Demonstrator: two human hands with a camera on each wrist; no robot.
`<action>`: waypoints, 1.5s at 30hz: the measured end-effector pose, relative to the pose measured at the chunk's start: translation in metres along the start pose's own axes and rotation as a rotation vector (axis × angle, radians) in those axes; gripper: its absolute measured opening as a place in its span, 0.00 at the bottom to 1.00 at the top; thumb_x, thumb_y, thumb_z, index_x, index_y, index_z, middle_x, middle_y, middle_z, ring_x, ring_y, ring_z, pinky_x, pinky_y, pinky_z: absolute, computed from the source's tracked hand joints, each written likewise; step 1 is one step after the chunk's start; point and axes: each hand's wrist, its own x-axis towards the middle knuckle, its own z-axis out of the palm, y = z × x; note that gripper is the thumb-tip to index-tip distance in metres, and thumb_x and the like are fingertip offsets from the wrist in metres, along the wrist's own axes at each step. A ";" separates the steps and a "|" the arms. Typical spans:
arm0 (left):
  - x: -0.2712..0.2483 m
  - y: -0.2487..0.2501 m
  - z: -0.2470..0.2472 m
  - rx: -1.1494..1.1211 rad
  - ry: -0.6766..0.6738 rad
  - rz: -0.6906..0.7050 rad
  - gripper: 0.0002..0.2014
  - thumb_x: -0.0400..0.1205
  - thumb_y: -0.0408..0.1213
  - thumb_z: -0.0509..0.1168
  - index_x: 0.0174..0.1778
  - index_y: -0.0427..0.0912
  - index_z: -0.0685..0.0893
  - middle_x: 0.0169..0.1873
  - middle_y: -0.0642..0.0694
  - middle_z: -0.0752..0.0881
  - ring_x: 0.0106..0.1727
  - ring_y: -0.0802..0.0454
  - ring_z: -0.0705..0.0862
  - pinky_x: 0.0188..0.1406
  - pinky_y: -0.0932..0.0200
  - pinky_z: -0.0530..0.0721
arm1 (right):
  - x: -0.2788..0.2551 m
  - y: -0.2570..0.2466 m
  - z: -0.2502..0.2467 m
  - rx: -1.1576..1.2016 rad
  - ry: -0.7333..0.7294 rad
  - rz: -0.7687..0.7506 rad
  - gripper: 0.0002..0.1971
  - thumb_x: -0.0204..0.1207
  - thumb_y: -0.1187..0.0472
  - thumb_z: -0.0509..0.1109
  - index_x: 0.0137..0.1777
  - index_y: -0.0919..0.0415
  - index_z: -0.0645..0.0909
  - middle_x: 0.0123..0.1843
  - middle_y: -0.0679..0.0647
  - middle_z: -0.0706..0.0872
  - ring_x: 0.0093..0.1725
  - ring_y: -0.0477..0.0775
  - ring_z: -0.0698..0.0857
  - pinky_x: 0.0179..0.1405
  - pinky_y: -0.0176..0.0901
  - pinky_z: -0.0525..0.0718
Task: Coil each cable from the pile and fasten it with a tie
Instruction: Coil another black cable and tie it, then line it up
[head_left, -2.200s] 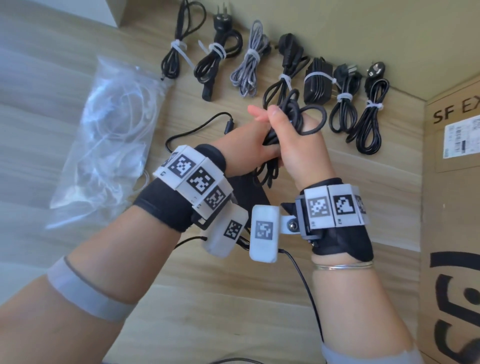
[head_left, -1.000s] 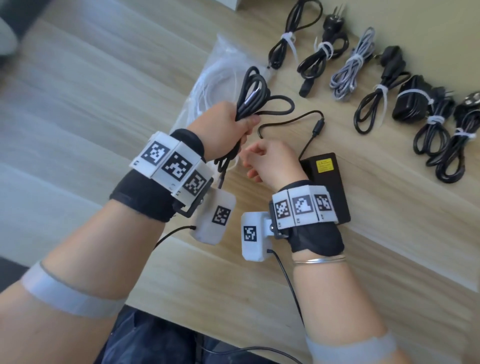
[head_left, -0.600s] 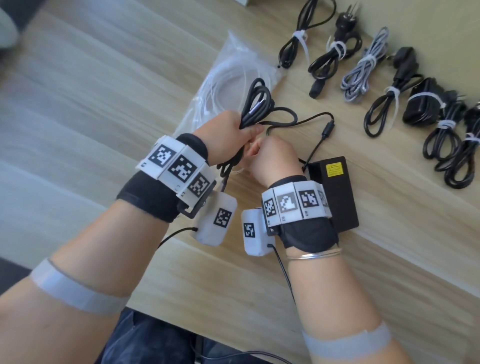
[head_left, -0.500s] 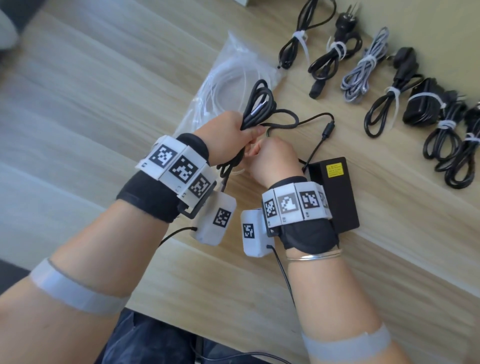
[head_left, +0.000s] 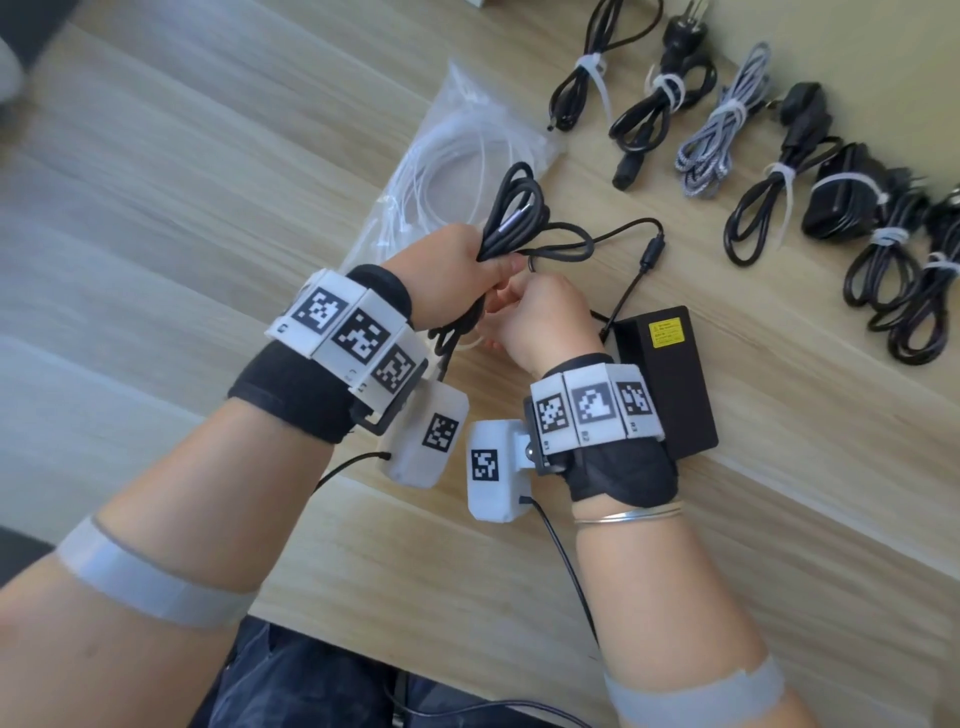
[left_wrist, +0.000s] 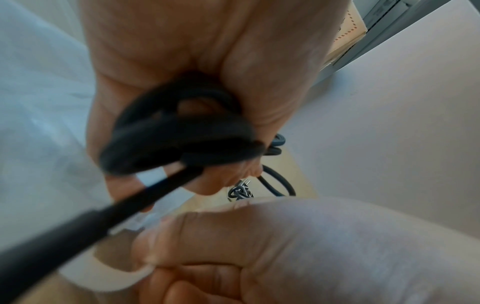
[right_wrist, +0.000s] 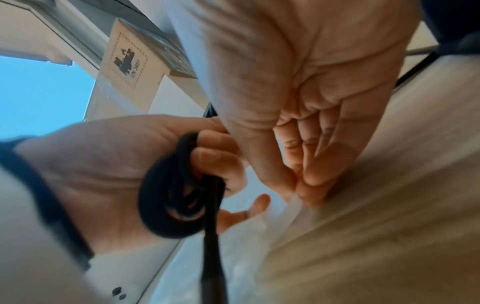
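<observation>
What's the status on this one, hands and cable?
Left hand grips coiled black cable. Right hand pinches white tie beside coil; tie not yet round it. Cable's free end trails to power brick on table.

A black cable (head_left: 519, 218) is gathered into several long loops and held raised above the counter (head_left: 779, 467), one strand trailing to a black power brick (head_left: 670, 374) lying flat. A white tie (right_wrist: 293, 207) is pinched beside the coil. Seven tied bundles (head_left: 779, 171) are laid in a row further back
</observation>
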 end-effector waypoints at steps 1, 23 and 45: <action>0.000 0.000 0.000 0.011 -0.001 -0.002 0.20 0.84 0.43 0.58 0.26 0.41 0.73 0.21 0.46 0.76 0.21 0.52 0.74 0.20 0.67 0.72 | 0.001 0.001 0.000 0.006 0.005 0.005 0.11 0.71 0.60 0.71 0.28 0.52 0.76 0.33 0.48 0.86 0.40 0.50 0.86 0.40 0.38 0.80; -0.002 0.008 0.004 0.092 -0.036 -0.050 0.17 0.84 0.42 0.58 0.28 0.43 0.71 0.24 0.50 0.75 0.24 0.54 0.74 0.22 0.67 0.71 | -0.022 0.058 -0.055 -0.005 0.056 -0.096 0.11 0.81 0.63 0.59 0.45 0.58 0.83 0.29 0.50 0.82 0.24 0.47 0.77 0.26 0.34 0.74; 0.013 0.036 0.036 0.051 -0.010 -0.105 0.15 0.85 0.44 0.57 0.31 0.46 0.71 0.24 0.49 0.72 0.28 0.51 0.75 0.23 0.71 0.71 | -0.016 0.068 -0.050 0.499 0.096 -0.115 0.14 0.82 0.65 0.61 0.36 0.51 0.77 0.38 0.50 0.89 0.34 0.48 0.87 0.49 0.51 0.89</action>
